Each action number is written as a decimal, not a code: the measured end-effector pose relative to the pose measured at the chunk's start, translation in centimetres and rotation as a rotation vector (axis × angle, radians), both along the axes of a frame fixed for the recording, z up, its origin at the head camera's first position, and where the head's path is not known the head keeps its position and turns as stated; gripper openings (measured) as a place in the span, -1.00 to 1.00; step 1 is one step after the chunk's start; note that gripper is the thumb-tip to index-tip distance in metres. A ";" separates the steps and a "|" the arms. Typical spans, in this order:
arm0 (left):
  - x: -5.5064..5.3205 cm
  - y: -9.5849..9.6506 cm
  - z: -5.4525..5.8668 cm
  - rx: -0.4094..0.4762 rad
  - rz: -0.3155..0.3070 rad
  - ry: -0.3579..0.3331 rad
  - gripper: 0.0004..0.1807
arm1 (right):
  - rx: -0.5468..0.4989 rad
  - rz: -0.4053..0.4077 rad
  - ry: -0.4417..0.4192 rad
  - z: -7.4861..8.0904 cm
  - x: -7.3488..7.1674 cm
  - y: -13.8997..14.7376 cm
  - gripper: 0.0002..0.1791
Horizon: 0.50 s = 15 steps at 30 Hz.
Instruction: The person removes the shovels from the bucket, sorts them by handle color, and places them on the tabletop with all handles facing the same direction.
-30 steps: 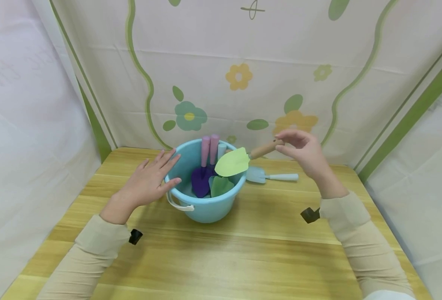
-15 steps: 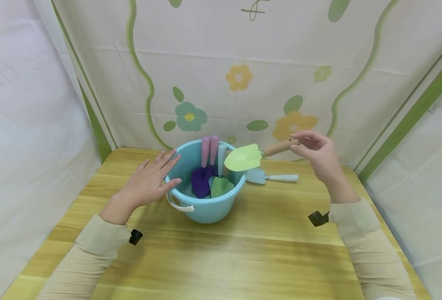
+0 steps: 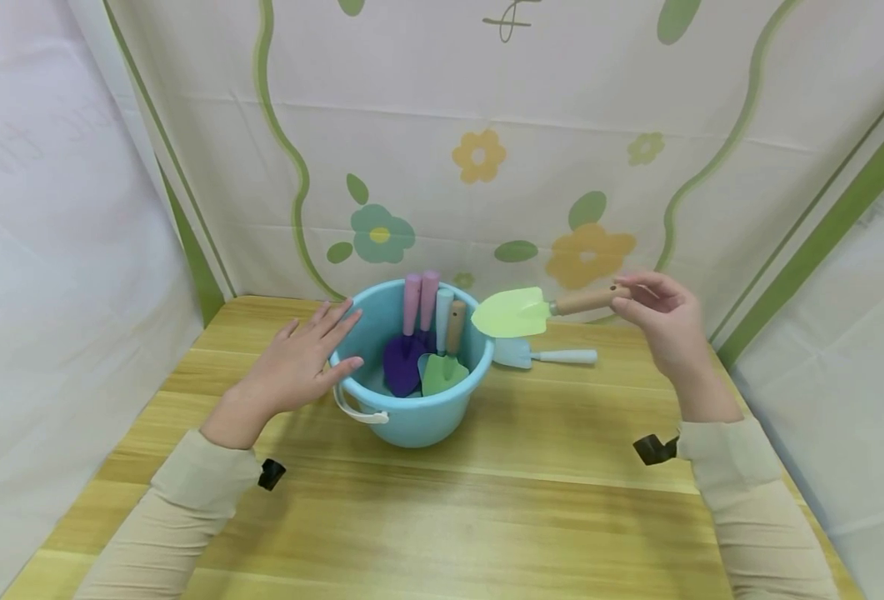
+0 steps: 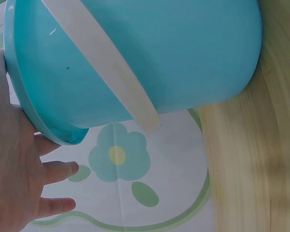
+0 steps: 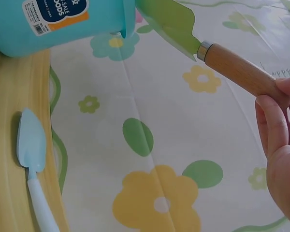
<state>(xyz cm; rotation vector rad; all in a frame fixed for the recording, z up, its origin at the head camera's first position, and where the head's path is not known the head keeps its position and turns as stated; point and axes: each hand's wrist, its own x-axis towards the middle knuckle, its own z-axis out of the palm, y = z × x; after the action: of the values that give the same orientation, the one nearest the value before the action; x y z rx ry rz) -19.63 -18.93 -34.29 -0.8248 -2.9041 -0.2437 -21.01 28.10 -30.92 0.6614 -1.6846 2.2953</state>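
A light-green garden trowel [image 3: 512, 313] with a wooden handle is held in the air by my right hand [image 3: 670, 321], which pinches the handle's end. Its blade tip reaches the right rim of the blue bucket [image 3: 419, 425] in the head view. My left hand [image 3: 295, 362] rests with spread, straight fingers on the bucket's left rim. Inside the bucket, trowels stand handle up: purple blades [image 3: 402, 364] with pink handles, a light-blue handle [image 3: 444, 321], and a green trowel [image 3: 444, 375] with a wooden handle.
A light-blue trowel [image 3: 565, 356] lies on the wooden table [image 3: 442, 525] right of the bucket, its handle pointing right. The bucket's white carrying handle [image 4: 111, 67] hangs down at its side. A flowered cloth [image 3: 412, 150] stands upright behind the table.
My right hand has moved to the right with the light-green trowel, drawing it from over the bucket to its right rim. The wooden-handled green trowel inside is now uncovered. My left hand stays put.
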 end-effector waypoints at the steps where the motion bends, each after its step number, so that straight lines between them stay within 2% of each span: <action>1: 0.0 0.0 0.0 0.001 0.000 0.001 -0.22 | -0.011 0.006 0.002 -0.1 0.1 0.1 -0.73; 8: 0.0 -0.1 0.0 0.000 0.001 0.001 -0.22 | -0.070 0.029 -0.033 -1.0 0.1 0.9 -0.70; 15: 0.0 0.0 -0.1 -0.002 -0.005 0.017 -0.22 | -0.196 0.021 -0.073 -2.6 0.1 2.2 -0.74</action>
<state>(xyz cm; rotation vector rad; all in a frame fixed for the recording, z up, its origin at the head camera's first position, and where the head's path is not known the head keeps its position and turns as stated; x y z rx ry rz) -19.64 -18.95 -34.37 -0.8305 -2.8875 -0.2338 -20.95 30.30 -33.53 0.5623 -1.4619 2.4857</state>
